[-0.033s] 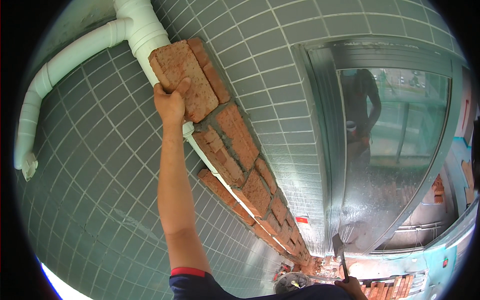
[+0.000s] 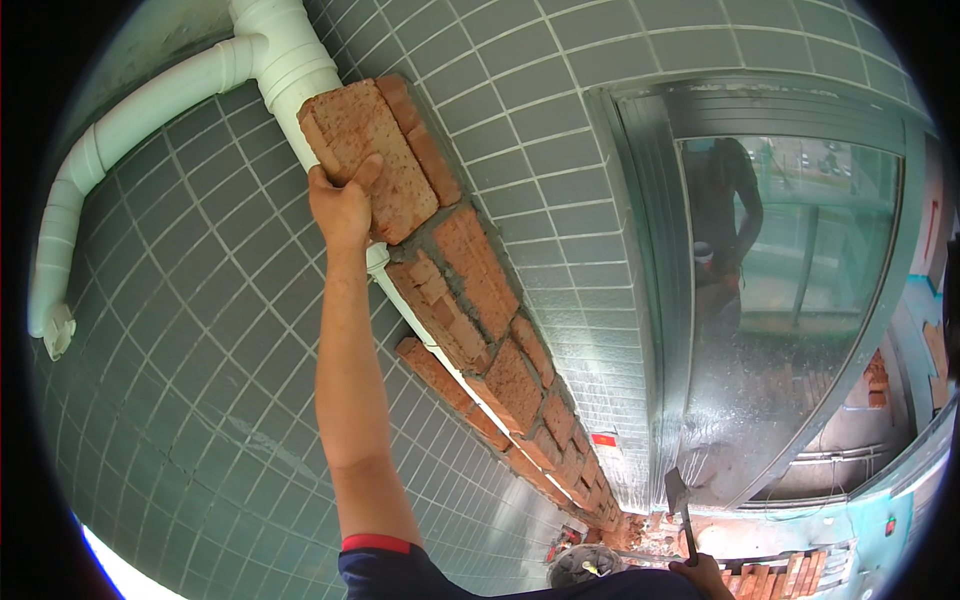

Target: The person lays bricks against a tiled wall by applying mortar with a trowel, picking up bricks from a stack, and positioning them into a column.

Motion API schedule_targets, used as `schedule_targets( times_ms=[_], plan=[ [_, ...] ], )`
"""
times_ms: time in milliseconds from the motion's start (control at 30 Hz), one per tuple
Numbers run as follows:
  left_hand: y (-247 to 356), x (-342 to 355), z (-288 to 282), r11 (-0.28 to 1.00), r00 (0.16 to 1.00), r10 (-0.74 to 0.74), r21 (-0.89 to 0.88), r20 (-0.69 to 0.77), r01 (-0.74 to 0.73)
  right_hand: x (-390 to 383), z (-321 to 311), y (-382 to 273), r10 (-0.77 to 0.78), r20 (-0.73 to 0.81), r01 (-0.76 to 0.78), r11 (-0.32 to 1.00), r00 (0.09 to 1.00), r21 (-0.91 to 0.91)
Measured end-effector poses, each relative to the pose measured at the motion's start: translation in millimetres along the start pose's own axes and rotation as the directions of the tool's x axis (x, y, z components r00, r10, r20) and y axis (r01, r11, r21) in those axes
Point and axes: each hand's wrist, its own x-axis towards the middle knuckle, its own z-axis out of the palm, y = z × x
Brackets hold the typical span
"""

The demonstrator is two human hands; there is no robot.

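Left hand (image 2: 340, 208): clamped on the top brick (image 2: 385, 205), thumb across its face.
Top brick: at the upper end of the brick column (image 2: 478, 272), beside the white pipe (image 2: 292, 78).
Right hand (image 2: 706, 577): closed round a flat-bladed tool (image 2: 677, 490), low at right.

Clock read off the gripped brick (image 2: 410, 185), 12 at the top of the worker's view. Left hand (image 2: 340, 208) on its 7 o'clock corner. Second brick (image 2: 425, 145) alongside at 2. Large pipe (image 2: 285, 40) at 11, branch (image 2: 150, 100) running round to 8. Brick column (image 2: 515, 380) going down at 5, I note a slim pipe (image 2: 402, 308) along its 8 o'clock side. Window (image 2: 800, 250) at 3. Far off at 5: bucket (image 2: 565, 572), right hand (image 2: 705, 575) with handled tool (image 2: 677, 490). Loose bricks (image 2: 790, 577) between 4 and 5.
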Motion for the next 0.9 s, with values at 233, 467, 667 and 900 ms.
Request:
schedule_targets(
  times_ms=[233,467,667,900],
  plan=[
    [5,-8,1,0.998,1.0,-0.023,-0.066,-0.02,0.022,1,4,4,0.013,0.02,-0.013,1.0,1.0,0.002],
    [6,-10,4,1.0,1.0,-0.015,0.018,-0.023,0.015,-2,1,-5,0.017,0.087,-0.018,1.0,0.996,0.007],
    [1,2,-9,0.991,0.998,0.062,0.12,-0.01,-0.061,3,7,-17,0.034,0.191,-0.006,0.989,0.981,-0.145],
    [0,-3,-9,0.958,0.995,0.045,0.285,-0.087,-0.018,-15,6,-31,0.134,0.028,-0.132,0.99,0.991,-0.05]
  ],
)
